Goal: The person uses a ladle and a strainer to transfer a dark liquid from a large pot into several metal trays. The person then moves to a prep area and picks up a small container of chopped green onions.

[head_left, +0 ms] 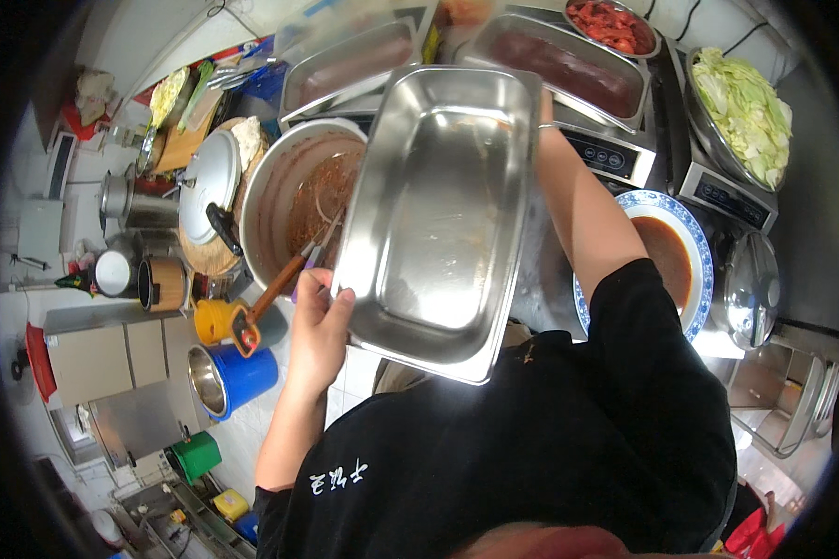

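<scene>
An empty, deep rectangular steel food pan [433,219] is held up in front of me, tilted so that its inside faces up. My left hand [317,331] grips its near left edge, thumb on the rim. At the far right edge is my right hand [545,107], mostly hidden behind the pan, its wrist just showing. Partly covered by the pan, a big pot [263,200] on the left holds reddish-brown broth. Long handles of utensils, one a wooden handle [280,284], lean out of the pot beside my left hand.
Behind stand two steel pans, a left one [345,70] and a right one [569,70] with dark red contents. A blue-rimmed bowl [702,252] of brown sauce is by my right arm. Chopped cabbage [741,112] and a bowl of red pieces [615,28] lie beyond. A blue bucket [252,377] stands at lower left.
</scene>
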Available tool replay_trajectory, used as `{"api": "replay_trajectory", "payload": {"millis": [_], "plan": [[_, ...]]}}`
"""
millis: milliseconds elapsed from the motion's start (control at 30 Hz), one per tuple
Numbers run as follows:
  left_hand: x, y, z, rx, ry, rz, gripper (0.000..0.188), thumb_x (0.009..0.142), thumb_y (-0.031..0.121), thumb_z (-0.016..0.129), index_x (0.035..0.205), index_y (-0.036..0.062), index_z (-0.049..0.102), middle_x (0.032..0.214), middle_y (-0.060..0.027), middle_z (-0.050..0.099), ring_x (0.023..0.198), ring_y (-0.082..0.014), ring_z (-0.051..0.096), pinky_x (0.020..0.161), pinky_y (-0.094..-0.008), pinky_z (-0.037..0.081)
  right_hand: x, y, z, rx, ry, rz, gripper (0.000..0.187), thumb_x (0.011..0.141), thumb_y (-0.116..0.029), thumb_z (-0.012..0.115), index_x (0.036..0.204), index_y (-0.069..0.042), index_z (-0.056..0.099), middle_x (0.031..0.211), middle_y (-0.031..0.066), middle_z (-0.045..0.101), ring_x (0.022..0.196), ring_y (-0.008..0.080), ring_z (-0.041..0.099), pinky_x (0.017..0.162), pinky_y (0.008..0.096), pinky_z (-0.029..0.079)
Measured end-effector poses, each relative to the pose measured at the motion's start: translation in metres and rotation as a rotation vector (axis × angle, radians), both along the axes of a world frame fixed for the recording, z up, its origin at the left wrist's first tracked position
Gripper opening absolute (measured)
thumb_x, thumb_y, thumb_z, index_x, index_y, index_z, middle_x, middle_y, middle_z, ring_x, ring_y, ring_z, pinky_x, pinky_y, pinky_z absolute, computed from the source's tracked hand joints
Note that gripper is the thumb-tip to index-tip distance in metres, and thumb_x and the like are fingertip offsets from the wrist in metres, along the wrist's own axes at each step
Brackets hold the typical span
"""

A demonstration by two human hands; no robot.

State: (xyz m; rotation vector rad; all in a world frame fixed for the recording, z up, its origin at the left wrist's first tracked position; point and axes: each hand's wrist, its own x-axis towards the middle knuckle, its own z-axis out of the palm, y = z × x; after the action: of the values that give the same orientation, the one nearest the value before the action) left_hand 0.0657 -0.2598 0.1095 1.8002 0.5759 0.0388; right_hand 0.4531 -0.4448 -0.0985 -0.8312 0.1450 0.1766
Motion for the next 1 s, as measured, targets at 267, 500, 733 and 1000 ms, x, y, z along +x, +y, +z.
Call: {"api": "replay_trajectory", "payload": {"millis": [267,500,733,1000], "plan": [[-0.004,-0.031,-0.061,-0.085,0.078,0.067,0.015,0.096,0.006,0.055,0.104,0.0087,0.043,0.074,0.0002,0.049,0.057,-0.0068,0.045,0.048,-0.0252,0.038,-0.092,-0.087,0.053,-0.311,0.01,0.309,0.053,0.103,-0.043,0.042,0.128,0.002,0.055,0.124,0.0143,0.063,0.107,0.0227,0.063,0.087,0.0357,0.051],[-0.013,-0.038,-0.135,-0.001,0.08,0.026,0.02,0.094,0.009,0.058,0.102,0.0038,0.041,0.074,-0.0051,0.053,0.063,-0.0125,0.051,0.056,-0.0305,0.045,-0.246,-0.089,0.076,-0.738,-0.077,0.403,0.048,0.096,-0.028,0.058,0.137,-0.004,0.052,0.118,0.0111,0.065,0.107,0.0194,0.061,0.091,0.0306,0.048],[-0.033,-0.01,-0.193,-0.142,0.18,0.044,0.024,0.096,0.014,0.058,0.104,0.0048,0.037,0.086,-0.0095,0.056,0.068,-0.015,0.059,0.053,-0.0303,0.055,-0.29,-0.051,-0.009,-0.931,0.02,0.445,0.041,0.088,-0.011,0.06,0.127,0.0,0.058,0.104,0.0128,0.069,0.093,0.0175,0.066,0.083,0.0288,0.05],[-0.051,0.041,-0.229,-0.376,0.264,-0.057,0.04,0.097,0.014,0.058,0.133,0.0053,0.042,0.104,-0.0088,0.057,0.088,-0.0155,0.059,0.071,-0.0313,0.058,-0.305,-0.021,-0.057,-0.922,-0.011,0.263,0.04,0.089,-0.01,0.06,0.126,0.003,0.057,0.109,0.0121,0.068,0.094,0.0172,0.066,0.078,0.0279,0.05]]}}
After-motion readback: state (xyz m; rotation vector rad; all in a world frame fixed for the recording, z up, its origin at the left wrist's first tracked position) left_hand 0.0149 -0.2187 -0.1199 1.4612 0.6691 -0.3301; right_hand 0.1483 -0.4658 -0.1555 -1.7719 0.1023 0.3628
